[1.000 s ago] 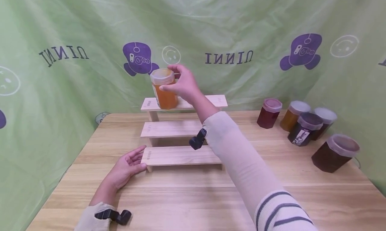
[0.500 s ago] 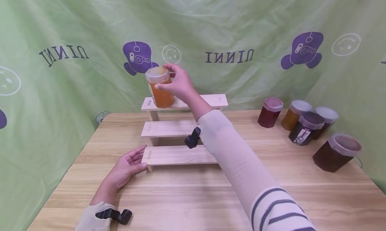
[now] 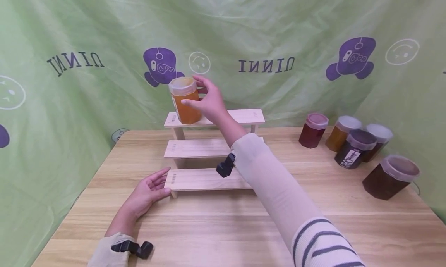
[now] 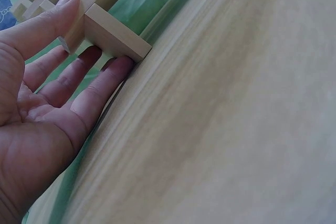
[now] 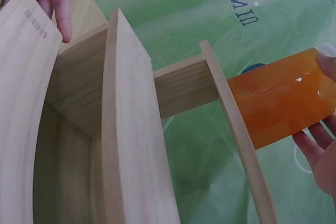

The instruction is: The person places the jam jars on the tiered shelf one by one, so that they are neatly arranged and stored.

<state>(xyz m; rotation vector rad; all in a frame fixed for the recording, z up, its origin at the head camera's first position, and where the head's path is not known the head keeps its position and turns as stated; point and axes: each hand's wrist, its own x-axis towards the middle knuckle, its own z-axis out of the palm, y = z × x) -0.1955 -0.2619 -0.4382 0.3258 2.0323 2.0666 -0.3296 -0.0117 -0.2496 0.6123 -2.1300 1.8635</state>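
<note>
An orange jar (image 3: 188, 109) with a pale, translucent lid stands at the left end of the top board of a three-step wooden display stand (image 3: 212, 179). My right hand (image 3: 211, 100) grips this jar from the right, thumb in front and fingers partly hidden behind it. In the right wrist view, the orange jar (image 5: 283, 98) has its base against the top board. Low on the left, my left hand (image 3: 146, 195) holds the near end of the bottom step. The left wrist view shows its thumb at the board's edge and fingertips touching the leg (image 4: 115, 32).
Several lidded jars stand on the right of the wooden table (image 3: 209, 236): a red jar (image 3: 313, 132), an amber jar (image 3: 341, 133), a dark labelled jar (image 3: 353, 150) and a brown jar (image 3: 388, 178) among them. A green printed curtain (image 3: 265, 26) hangs behind.
The orange jar has shifted slightly left on the top board with my right hand around it, then stayed nearly still. My left hand keeps its place on the stand.
</note>
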